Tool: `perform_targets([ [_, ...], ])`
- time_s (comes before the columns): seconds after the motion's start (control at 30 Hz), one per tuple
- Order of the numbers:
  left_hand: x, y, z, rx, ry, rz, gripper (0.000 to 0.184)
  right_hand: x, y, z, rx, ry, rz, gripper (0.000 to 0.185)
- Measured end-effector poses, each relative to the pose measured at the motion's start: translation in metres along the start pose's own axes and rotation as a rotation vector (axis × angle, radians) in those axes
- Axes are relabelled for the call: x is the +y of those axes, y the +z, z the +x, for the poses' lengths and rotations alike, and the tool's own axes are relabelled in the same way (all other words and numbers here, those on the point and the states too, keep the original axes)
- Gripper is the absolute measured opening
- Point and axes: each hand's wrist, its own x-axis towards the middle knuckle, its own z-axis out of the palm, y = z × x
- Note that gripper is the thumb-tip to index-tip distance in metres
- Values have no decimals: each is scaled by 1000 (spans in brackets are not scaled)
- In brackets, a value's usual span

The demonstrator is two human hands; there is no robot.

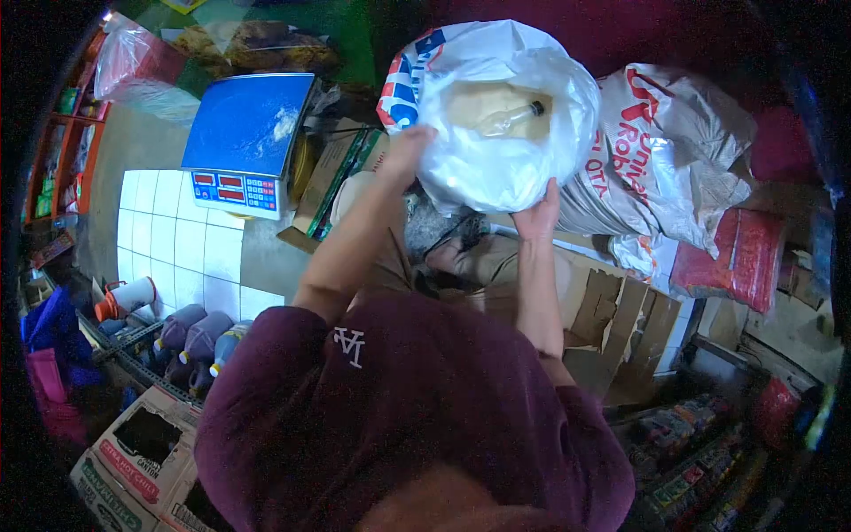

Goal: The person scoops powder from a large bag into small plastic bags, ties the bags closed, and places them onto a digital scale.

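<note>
A large white plastic sack [483,173] stands in front of me with its mouth open and its rim folded outward. Inside it lies a pale, cream-coloured loose content [479,99], fine-grained by its look. A clear plastic bottle [510,119] with a dark cap rests on that content, tilted. My left hand [409,149] is closed on the sack's left rim, slightly blurred. At the front right edge, my right hand [539,215] grips the rim with the thumb up along the plastic; its other fingers are partly hidden under the sack.
A digital scale [238,191] with a blue, white-dusted platform stands left. To the right leans a filled white sack [651,160] with red lettering, near a red bag [736,262]. Cardboard [612,310] lies beside my legs. Several jugs [199,328] and a carton [142,452] are at lower left.
</note>
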Motion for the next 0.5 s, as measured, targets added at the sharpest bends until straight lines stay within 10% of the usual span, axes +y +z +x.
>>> perform_targets([
  [0.17,75,-14,-15,-35,123,-308,19,-26,-37,-3,328,204,-491,66],
  [0.23,83,-16,-23,-20,225,-93,18,-57,-55,4,199,-130,-903,65],
  [0.27,78,-19,-22,-12,277,-45,17,-76,-37,7,516,-317,-1033,56],
  [0.5,61,-26,-25,11,388,136,17,-52,165,76,-264,-1131,-1879,53],
])
